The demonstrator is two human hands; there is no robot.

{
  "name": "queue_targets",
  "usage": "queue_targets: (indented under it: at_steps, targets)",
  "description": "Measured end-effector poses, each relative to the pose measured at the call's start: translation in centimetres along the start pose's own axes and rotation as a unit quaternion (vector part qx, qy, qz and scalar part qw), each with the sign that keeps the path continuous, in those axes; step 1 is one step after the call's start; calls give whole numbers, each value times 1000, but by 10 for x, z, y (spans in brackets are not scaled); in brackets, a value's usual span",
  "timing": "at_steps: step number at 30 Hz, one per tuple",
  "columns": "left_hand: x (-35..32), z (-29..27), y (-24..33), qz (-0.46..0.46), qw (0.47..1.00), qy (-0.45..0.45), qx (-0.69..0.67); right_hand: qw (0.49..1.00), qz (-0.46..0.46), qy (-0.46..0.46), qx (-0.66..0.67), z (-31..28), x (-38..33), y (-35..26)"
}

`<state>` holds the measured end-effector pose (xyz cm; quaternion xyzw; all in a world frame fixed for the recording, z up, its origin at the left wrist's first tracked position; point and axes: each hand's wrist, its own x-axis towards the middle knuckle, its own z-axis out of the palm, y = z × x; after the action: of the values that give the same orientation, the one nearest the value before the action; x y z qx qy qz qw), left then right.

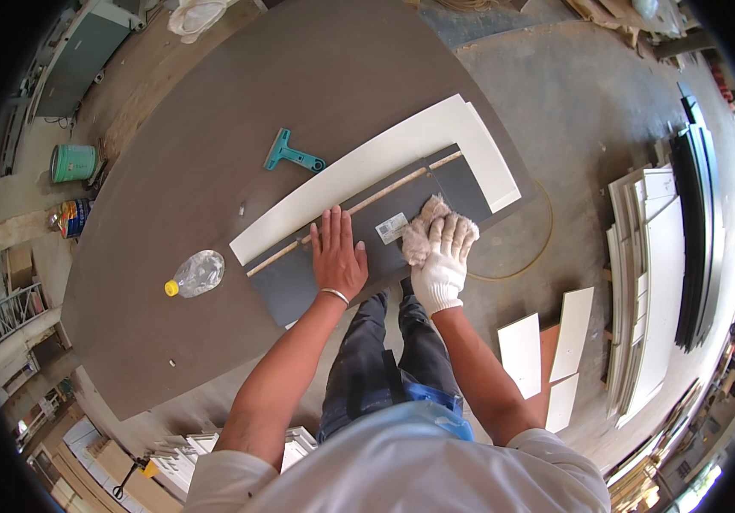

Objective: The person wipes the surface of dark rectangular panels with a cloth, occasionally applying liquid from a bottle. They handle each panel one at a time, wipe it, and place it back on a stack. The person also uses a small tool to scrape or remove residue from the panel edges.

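A dark grey panel (461, 186) with a pale strip along its far side lies over white panels (423, 128) on the brown table. My bare left hand (339, 256) rests flat on the grey panel, fingers stretched out and holding nothing. My right hand (444, 265), in a white glove, presses a fluffy beige rag (419, 237) onto the same panel near its right end. Between the two hands, a white label (392, 227) is stuck on the panel. Part of the rag is hidden under my gloved fingers.
A teal scraper (293, 156) lies beyond the panels on the brown table (153, 197). To the left is a clear bottle (200, 272) with a yellow cap. White boards (658, 282) and black boards (699, 231) are stacked on the right; a green bucket (73, 163) stands far left.
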<state>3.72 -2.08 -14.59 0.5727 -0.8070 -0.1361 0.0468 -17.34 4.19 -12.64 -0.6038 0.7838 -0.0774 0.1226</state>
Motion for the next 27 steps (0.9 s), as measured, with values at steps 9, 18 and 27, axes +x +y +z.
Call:
queue_targets:
  at_steps: [9,18,27]
  targets:
    - [-1,-6,3,-10,1000,-10,8,994,-77,78,20,-13,127,-36]
    - [13,-25,3,-12,995,48,-89,998,-42,52,16,5,101,-10]
    - [-48,-315,26,274,488,296,-774,997,-43,70,-1,9,98,-8]
